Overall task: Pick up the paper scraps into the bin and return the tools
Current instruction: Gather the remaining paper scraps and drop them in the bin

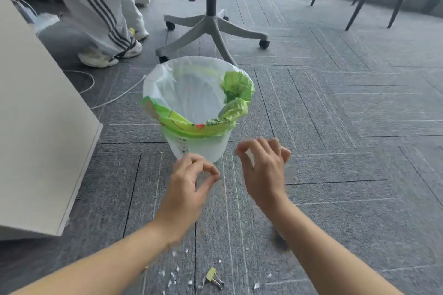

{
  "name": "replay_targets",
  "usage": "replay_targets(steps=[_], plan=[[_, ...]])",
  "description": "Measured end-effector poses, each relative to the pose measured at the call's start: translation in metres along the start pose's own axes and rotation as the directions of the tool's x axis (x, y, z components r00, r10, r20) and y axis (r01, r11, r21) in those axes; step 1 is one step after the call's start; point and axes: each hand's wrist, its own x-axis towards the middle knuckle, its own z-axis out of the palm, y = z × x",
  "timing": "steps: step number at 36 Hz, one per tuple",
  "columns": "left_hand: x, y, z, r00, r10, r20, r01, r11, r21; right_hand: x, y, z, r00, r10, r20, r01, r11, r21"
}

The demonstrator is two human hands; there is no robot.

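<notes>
A white bin (199,148) with a white liner and a green bag folded over its rim stands on the grey carpet. My left hand (189,182) hovers just in front of its base, thumb and forefinger tips touching in a ring; no scrap shows between them. To the right of it, my right hand (263,170) hangs with loosely curled, spread fingers and nothing visible in it. Several small white paper scraps (172,275) lie on the carpet below my forearms. Among them is a yellow-green binder clip (212,275).
A white desk panel (43,127) stands at the left. Behind the bin is an office chair base (211,29) on castors, and a person's legs and white shoes (107,55). A white cable (115,98) runs across the carpet. Dark chair legs (359,5) stand at the back right.
</notes>
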Motion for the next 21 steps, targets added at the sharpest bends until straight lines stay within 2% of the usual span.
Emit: replay_targets(steps=[4, 7, 9, 11, 15, 21], plan=[[0.047, 0.028, -0.043, 0.965, 0.158, -0.21, -0.139, 0.985, 0.102, 0.08, -0.044, 0.0, 0.996, -0.084, -0.016, 0.084, 0.996, 0.007], [0.087, 0.033, -0.066, 0.944, 0.128, -0.304, -0.073, 0.98, 0.185, 0.123, -0.065, 0.005, 0.989, -0.052, 0.136, 0.054, 0.998, -0.01], [0.113, 0.026, -0.075, 0.959, 0.032, -0.281, 0.027, 0.979, 0.202, 0.139, -0.07, 0.011, 0.966, 0.022, 0.258, 0.006, 0.994, -0.107], [0.132, 0.02, -0.079, 0.98, -0.041, -0.197, 0.087, 0.969, 0.232, 0.147, -0.069, 0.018, 0.939, 0.082, 0.334, -0.015, 0.98, -0.199], [0.147, 0.016, -0.078, 0.991, -0.13, -0.021, 0.125, 0.875, 0.469, 0.143, -0.064, 0.024, 0.915, 0.144, 0.376, -0.042, 0.963, -0.268], [0.146, 0.01, -0.072, 0.981, -0.177, -0.081, 0.191, 0.793, 0.578, 0.129, -0.059, 0.018, 0.932, 0.156, 0.328, -0.066, 0.961, -0.269]])
